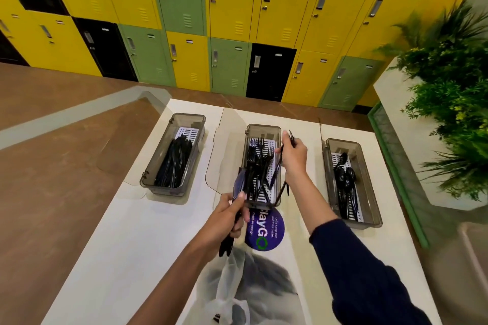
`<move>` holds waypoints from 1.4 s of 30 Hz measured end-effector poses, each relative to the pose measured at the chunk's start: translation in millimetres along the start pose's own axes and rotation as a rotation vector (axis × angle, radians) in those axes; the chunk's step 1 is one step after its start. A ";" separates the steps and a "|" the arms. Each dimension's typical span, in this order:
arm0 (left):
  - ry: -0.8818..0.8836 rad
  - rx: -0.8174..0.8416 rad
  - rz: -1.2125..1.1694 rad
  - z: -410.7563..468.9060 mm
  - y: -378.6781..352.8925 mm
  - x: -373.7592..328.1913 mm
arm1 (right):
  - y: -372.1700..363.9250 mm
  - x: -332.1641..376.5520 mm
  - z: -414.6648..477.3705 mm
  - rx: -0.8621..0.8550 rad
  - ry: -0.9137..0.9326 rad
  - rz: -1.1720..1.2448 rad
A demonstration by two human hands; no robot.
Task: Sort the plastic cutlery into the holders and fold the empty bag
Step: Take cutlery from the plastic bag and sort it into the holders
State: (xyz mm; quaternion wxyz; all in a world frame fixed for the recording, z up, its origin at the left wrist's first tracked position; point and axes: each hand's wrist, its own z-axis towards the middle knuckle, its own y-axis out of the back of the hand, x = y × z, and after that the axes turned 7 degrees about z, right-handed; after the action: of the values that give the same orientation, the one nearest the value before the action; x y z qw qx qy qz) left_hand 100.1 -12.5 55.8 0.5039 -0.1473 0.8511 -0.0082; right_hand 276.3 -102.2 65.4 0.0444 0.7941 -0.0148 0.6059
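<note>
**Forks going into the middle holder**

From my remote seat I read this as mid-sort. The left hand [229, 215] is curled round a bundle of black cutlery [240, 182], held upright just in front of the middle holder [264, 128], which I judge makes it a feed stock close to where single pieces are drawn off. The right hand [293, 156] pinches a thin black piece [280, 163] over that holder's right rim, lined up lengthwise with the forks [260, 155] already lying inside, so I take it for a fork. The left holder [148, 175] has long dark pieces, likely knives, and the right holder [375, 219] has spoons [344, 177]. All three stand well apart on the counter [126, 258]. The plastic bag [232, 272] lies crumpled near me, unfolded; I cannot tell whether it is empty
</note>
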 end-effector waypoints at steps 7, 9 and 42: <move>-0.007 0.020 -0.104 1.7 17.4 -1.5 | -37.9 -27.6 25.0 0.002 0.088 -0.113; -0.032 0.005 -0.084 0.0 21.6 -2.1 | -40.1 -33.2 30.7 0.050 0.058 -0.155; -0.129 -0.202 -0.068 -23.3 104.6 -4.9 | -98.6 -15.0 -107.1 0.600 -0.132 -0.168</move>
State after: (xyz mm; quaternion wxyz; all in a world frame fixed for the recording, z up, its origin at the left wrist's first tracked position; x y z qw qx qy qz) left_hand 57.0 85.7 54.5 0.5397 -0.2265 0.8078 0.0701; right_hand 177.0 5.0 73.7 -0.1429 0.8079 0.2271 0.5247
